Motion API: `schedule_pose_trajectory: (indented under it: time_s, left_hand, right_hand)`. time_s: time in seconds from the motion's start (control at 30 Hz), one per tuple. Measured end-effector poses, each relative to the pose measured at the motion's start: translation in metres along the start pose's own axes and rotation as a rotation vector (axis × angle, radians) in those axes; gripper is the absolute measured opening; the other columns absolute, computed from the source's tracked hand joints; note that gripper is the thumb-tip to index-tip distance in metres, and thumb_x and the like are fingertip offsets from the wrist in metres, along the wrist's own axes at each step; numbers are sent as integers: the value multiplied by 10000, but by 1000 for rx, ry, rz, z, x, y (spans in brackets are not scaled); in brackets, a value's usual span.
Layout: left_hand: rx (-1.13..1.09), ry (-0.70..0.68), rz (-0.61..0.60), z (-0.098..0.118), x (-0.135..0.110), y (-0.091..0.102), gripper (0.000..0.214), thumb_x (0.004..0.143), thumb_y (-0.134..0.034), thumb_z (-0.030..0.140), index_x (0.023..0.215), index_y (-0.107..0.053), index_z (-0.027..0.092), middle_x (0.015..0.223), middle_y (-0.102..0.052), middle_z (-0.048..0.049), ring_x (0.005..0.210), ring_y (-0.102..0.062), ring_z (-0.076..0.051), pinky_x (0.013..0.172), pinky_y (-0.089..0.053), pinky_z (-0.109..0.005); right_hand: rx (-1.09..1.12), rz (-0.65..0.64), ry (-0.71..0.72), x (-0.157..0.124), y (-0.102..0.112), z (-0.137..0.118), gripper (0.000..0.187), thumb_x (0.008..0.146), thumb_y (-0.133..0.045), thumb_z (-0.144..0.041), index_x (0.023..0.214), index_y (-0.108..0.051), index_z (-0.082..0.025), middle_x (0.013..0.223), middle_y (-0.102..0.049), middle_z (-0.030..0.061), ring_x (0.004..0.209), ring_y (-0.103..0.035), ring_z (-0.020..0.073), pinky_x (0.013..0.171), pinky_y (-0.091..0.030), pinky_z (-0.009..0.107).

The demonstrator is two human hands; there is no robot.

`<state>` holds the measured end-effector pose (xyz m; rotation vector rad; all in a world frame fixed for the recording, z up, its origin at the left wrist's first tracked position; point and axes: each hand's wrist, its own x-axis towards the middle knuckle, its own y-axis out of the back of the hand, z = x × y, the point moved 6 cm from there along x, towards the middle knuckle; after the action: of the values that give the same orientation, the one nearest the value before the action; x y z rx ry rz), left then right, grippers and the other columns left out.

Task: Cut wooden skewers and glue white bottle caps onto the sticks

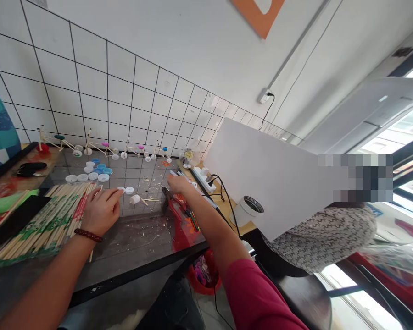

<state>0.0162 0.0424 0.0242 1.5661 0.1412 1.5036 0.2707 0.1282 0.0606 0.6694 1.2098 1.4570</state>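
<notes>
My left hand, wearing a dark red bead bracelet, rests at the right end of a pile of chopsticks in green and red printed wrappers. Its fingers are loosely bent and apart, the index finger pointing at white bottle caps. A thin stick end shows below the wrist; whether the hand touches that stick is unclear. Further right, my right hand is closed with its fingertips hidden, beside pale sticks and a red-handled cutting tool.
Several small stick bicycles with cap wheels line the table's back edge by the wire grid. White and blue caps lie before them. At right are a power strip, a white cylinder, a large white board and a seated person.
</notes>
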Motion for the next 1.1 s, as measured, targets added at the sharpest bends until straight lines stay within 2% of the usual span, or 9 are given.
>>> schedule_pose_trajectory:
  time_s: [0.13,0.23,0.33,0.47,0.63,0.83,0.97,1.1]
  left_hand:
    - [-9,19,-14,-1,0,-1,322,864,-492,167,1120,-667,253,1104,-729,-81,1034,-661,-282,1074,-363,-493]
    - [13,17,-32,-3,-1,-7,303,872,-486,171,1095,-683,230,1105,-733,-96,1018,-664,-281,1071,-365,-489]
    - [26,21,-55,-6,-3,-13,301,875,-484,179,1086,-695,216,1104,-736,-105,1012,-665,-284,1079,-352,-496]
    - [36,41,-47,-7,-2,-9,298,882,-492,180,1092,-703,200,1102,-736,-104,1001,-664,-269,1105,-315,-488]
    - [106,5,4,-5,0,1,297,910,-462,184,1092,-694,211,1098,-735,-86,991,-664,-259,1112,-306,-494]
    - [124,-46,27,-2,0,3,311,885,-474,155,1078,-705,235,1075,-741,-83,990,-670,-265,1131,-288,-504]
    - [86,-31,19,-3,0,3,317,857,-504,142,1066,-720,244,1080,-741,-89,992,-675,-275,1140,-282,-521]
    - [50,-19,11,-4,1,3,284,855,-528,138,1040,-720,235,1092,-739,-89,993,-670,-265,1154,-262,-521]
  right_hand:
    - [36,214,-46,-20,32,16,376,1009,-339,-268,1299,-525,-114,1297,-625,176,1144,-618,262,894,-492,360]
    - [125,317,-20,-34,39,16,368,1021,-304,-292,1231,-557,-126,1209,-670,142,1083,-629,233,881,-477,329]
    - [222,217,-24,-28,22,8,325,998,-382,-295,1142,-643,-165,1161,-707,110,1059,-647,216,856,-473,292]
    - [273,91,-97,5,0,-1,265,928,-505,-220,1061,-733,-198,1151,-730,102,1094,-663,221,831,-483,262]
    - [315,12,-231,45,-14,-1,292,843,-619,-167,1104,-749,-176,1180,-723,145,1106,-679,248,830,-516,266]
    - [372,-35,-299,64,-24,-3,425,741,-716,-159,1164,-718,-119,1215,-699,194,1120,-673,285,856,-532,296]
    - [468,-3,-292,62,-18,-7,308,765,-676,-183,1054,-744,-101,1135,-722,202,1066,-684,300,850,-529,331]
    - [620,160,-211,35,11,-2,241,862,-543,-225,1009,-722,-157,1058,-738,86,1030,-667,204,832,-498,246]
